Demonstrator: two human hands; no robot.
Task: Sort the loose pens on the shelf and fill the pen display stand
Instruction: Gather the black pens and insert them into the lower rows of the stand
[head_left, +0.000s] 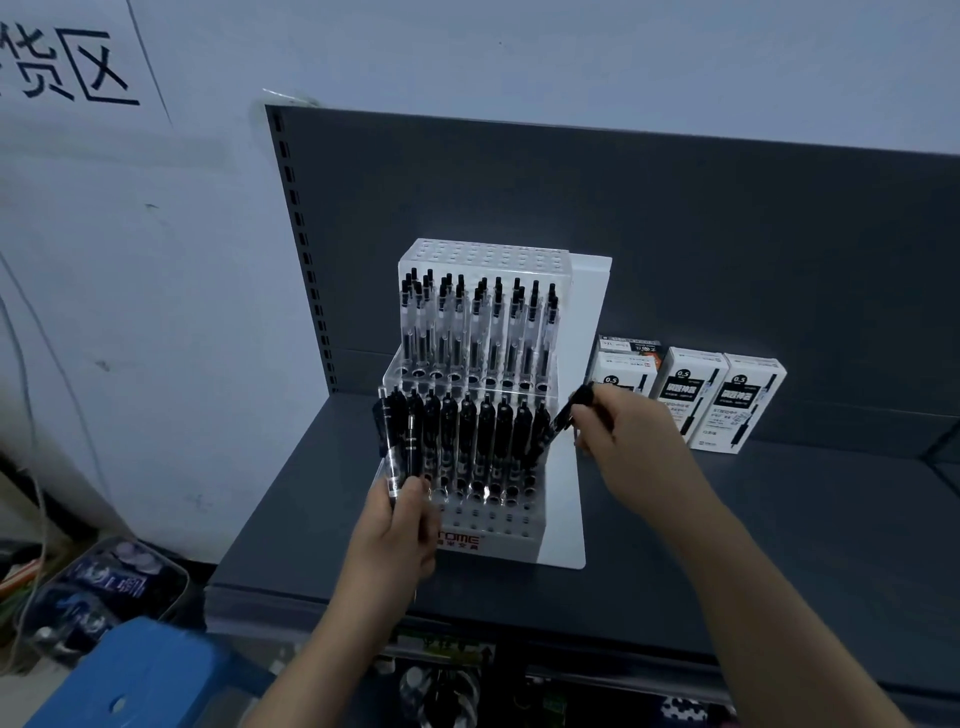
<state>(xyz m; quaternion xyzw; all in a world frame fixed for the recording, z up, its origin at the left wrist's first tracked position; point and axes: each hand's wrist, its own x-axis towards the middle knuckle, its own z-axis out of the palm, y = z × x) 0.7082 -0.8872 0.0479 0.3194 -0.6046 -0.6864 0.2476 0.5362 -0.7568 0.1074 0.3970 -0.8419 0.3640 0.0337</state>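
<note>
A white tiered pen display stand (563, 530) sits on the dark grey shelf (727, 545). Its upper tier holds several clear pens with black tops (478, 322); its lower tier holds a row of black pens (483, 436). My left hand (397, 530) is at the stand's front left and grips a small bunch of black pens (397, 441) upright. My right hand (618, 447) is at the stand's right side and holds one black pen (569, 410) tilted, its lower end at the right end of the black row.
Several white pen boxes (691, 395) stand on the shelf to the right of the stand. The shelf's back panel (727, 234) rises behind. A blue stool (140, 675) and a bag of bottles (104, 592) are on the floor at the lower left.
</note>
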